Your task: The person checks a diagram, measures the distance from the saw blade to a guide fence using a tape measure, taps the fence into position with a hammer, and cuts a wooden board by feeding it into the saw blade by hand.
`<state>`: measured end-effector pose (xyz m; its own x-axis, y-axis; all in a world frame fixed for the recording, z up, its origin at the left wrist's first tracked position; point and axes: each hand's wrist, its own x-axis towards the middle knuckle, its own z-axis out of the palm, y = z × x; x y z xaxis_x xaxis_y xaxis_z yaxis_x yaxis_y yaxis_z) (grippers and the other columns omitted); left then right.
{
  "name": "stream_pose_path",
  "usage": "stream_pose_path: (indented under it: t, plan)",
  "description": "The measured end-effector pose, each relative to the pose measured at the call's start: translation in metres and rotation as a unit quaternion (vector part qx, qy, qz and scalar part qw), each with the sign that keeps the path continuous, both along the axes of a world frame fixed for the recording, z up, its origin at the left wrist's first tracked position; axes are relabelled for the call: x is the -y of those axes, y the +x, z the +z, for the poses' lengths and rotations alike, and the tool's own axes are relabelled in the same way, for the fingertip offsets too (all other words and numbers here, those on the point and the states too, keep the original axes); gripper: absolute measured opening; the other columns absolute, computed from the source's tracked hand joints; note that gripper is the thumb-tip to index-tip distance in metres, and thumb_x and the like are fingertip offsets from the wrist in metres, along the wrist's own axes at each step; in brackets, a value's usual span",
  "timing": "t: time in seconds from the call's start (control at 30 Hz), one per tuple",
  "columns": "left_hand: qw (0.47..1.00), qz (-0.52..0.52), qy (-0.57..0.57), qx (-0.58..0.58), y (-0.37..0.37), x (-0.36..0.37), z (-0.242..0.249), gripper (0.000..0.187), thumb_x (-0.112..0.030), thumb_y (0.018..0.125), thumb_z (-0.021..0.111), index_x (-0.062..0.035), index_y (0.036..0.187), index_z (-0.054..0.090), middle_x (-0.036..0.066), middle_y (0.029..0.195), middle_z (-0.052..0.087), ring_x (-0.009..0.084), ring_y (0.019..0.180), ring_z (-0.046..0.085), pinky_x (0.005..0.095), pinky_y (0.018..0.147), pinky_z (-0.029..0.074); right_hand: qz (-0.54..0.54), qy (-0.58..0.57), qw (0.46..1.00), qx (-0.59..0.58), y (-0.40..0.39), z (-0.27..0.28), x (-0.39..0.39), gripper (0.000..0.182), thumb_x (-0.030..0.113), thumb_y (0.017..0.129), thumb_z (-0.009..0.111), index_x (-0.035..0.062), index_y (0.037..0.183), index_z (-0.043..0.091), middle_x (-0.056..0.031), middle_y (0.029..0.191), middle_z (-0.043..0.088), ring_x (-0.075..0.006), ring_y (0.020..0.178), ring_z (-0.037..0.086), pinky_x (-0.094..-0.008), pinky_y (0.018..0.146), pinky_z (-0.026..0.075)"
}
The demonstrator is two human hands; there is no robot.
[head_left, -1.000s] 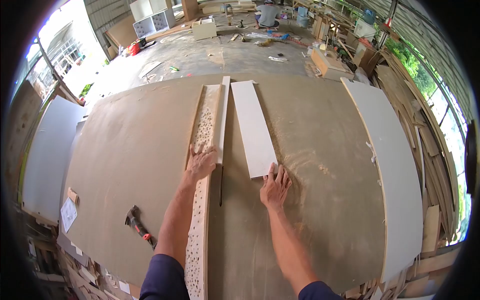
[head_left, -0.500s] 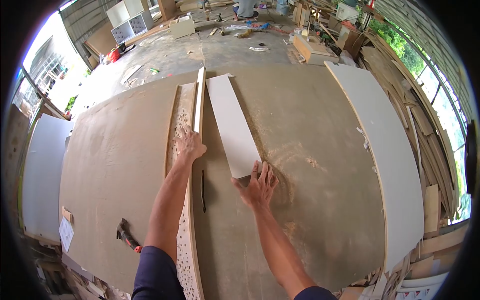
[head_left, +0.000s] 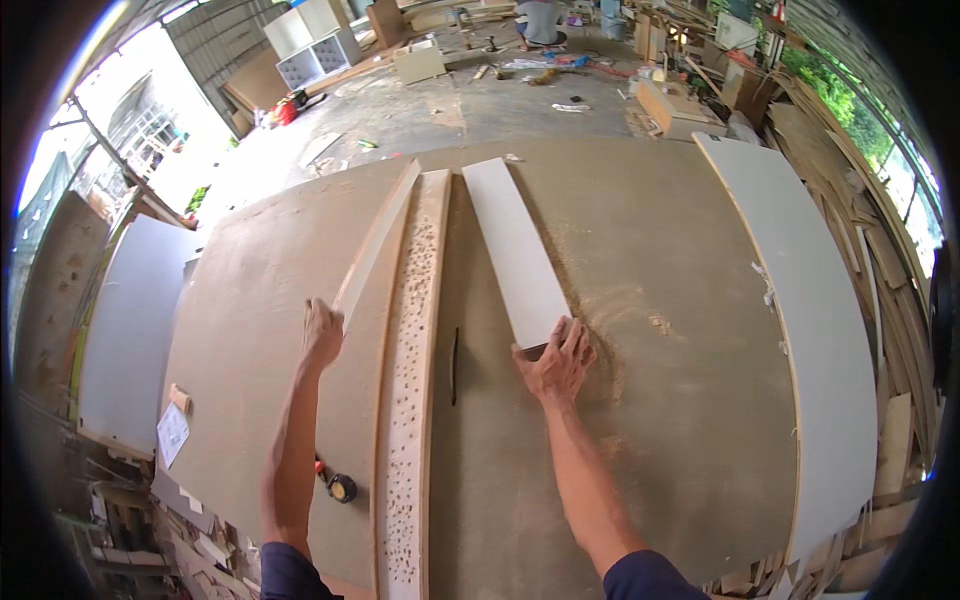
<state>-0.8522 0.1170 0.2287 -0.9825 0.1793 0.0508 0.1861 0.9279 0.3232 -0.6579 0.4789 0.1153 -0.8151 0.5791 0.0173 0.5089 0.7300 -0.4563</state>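
My left hand (head_left: pixel 323 333) is closed around the near end of a narrow white strip (head_left: pixel 378 240) with a wooden edge. The strip slants away from me, left of a long speckled board (head_left: pixel 408 330) with raised wooden edges. My right hand (head_left: pixel 558 362) grips the near end of a white panel (head_left: pixel 515 250), thumb on its left side and fingers over its right corner. A thin dark curved piece (head_left: pixel 454 366) lies between the speckled board and my right hand. Beside my left forearm are a black-and-yellow tape measure (head_left: pixel 342 488) and the red end of a hammer handle (head_left: pixel 320 466), the hammer otherwise hidden.
Everything lies on a large brown worktop (head_left: pixel 680 420) with sawdust near the white panel. A long white board (head_left: pixel 815 330) runs along its right side. A paper sheet (head_left: pixel 172 434) is at the left edge. Beyond, a person (head_left: pixel 541 22) crouches on the workshop floor.
My left hand has lifted the narrow strip off the speckled board's right edge and carried it left across that board. My right hand stays on the white panel. The view has shifted left.
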Motion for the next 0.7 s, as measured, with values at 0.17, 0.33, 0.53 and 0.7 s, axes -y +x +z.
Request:
stream_pose_path:
  t: [0.17,0.33,0.53,0.7]
  plan:
    - [0.996,0.086,-0.021,-0.029,0.099,0.096,-0.053,0.067,0.000,0.087,0.061,0.0145,0.143,0.028,0.049,0.150,0.018,0.0601,0.135,0.034,0.0518,0.115,0.037,-0.012,0.042,0.999,-0.032,0.004,0.009,0.000,0.107,0.068,0.078,0.067,0.0017,0.155,0.033,-0.0214,0.154,0.032,-0.0378,0.143,0.032,-0.0615,0.117,0.021]
    - [0.988,0.122,-0.052,-0.084,0.218,0.113,-0.056,0.052,-0.007,0.080,0.072,0.0041,0.125,0.048,0.024,0.129,0.047,0.0426,0.123,0.048,0.0505,0.103,0.042,-0.027,0.023,0.998,-0.050,0.014,0.012,0.003,0.107,0.066,0.073,0.074,0.0027,0.152,0.040,-0.0200,0.150,0.038,-0.0365,0.143,0.031,-0.0539,0.116,0.025]
    - [0.973,0.151,0.139,-0.108,0.377,0.082,-0.040,0.043,-0.010,0.086,0.070,0.0025,0.124,0.055,0.025,0.124,0.055,0.0397,0.121,0.054,0.0464,0.102,0.045,-0.039,0.042,0.996,-0.073,0.120,0.006,0.022,0.112,0.065,0.064,0.082,0.0024,0.148,0.043,-0.0191,0.136,0.046,-0.0407,0.130,0.040,-0.0598,0.110,0.032]
    - [0.882,0.170,0.405,0.169,0.510,-0.023,-0.040,0.031,-0.023,0.099,0.064,0.0002,0.119,0.064,0.010,0.099,0.069,0.0173,0.088,0.064,0.0341,0.081,0.053,-0.075,0.031,0.996,-0.035,0.273,0.007,0.072,0.129,0.067,0.056,0.085,0.0042,0.154,0.029,-0.0264,0.140,0.039,-0.0465,0.133,0.036,-0.0633,0.108,0.031]
